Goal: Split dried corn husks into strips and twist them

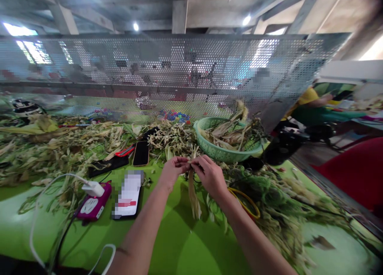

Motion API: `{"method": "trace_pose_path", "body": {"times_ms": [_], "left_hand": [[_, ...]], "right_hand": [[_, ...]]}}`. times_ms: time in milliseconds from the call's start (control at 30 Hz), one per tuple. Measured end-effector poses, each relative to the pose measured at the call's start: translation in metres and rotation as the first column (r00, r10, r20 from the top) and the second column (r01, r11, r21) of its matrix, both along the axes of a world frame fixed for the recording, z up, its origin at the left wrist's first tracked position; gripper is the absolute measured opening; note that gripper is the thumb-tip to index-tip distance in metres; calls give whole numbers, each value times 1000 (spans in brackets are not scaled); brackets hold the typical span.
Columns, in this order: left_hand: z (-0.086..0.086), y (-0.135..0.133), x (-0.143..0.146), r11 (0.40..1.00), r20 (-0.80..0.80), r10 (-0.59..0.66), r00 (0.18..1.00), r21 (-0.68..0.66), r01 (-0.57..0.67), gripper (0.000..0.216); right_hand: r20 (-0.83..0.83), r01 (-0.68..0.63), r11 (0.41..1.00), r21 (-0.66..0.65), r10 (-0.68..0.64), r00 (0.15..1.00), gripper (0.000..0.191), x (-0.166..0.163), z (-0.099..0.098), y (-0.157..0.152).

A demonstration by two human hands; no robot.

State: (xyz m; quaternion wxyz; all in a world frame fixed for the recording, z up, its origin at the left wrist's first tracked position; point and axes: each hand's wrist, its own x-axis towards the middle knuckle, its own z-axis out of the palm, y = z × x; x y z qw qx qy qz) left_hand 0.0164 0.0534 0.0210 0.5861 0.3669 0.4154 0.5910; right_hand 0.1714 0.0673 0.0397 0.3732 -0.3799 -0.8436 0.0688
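Observation:
Both hands meet over the middle of a green table [182, 243]. My left hand [174, 172] pinches the top of a pale strip of dried corn husk [194, 195]. From the other side my right hand [209, 174] grips the same end, its fingertips touching those of the left. The strip hangs down toward the tabletop. What lies exactly between the fingertips is too small to make out. Just beyond the hands stands a green plastic basket [230, 155] holding dry husks [223, 135].
Heaps of husk strips [89, 143] cover the left and back. A lit phone [130, 195], a dark phone [141, 153], red-handled cutters [125, 150] and a purple power strip [95, 205] with cables lie left. Right are green fibres [269, 195] and a yellow ring [248, 205]. A perforated metal screen [155, 75] stands behind.

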Motion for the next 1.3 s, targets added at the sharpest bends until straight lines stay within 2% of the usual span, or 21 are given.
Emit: {"method": "trace_pose_path", "body": {"times_ms": [267,500,633,833,1033,1100,1200,1300], "left_hand": [[2,0,1,1000,7,7,1000,-12,-7,42],[3,-3,5,999,-62,48,997,5,-48,28],[5,-2,3,998,-65,52,997,28,-50,25],[6,-2,2,998,-81,52,995,30,-49,25],[9,-3,3,998,-107,48,993,42,-44,23],[10,-3,2,999,-109,39,993,36,-35,24],[10,-4,1,999,-115,24,993,26,-21,24],[10,-4,-1,999,-132,20,991,29,-16,23]], "right_hand": [[-48,-21,999,-26,20,999,14,-1,1,-1],[-120,-31,997,-68,23,993,11,-4,1,-2],[-191,-46,983,-178,11,982,9,-4,-4,1],[-337,-156,885,-439,-1,942,17,-3,-21,12],[-425,-219,844,-490,-12,905,15,-2,-23,16],[-464,-257,809,-528,-22,886,18,-2,-22,16],[-539,-342,723,-600,-49,841,23,-5,-20,14],[-574,-371,713,-595,-53,817,25,-6,-18,13]]}}
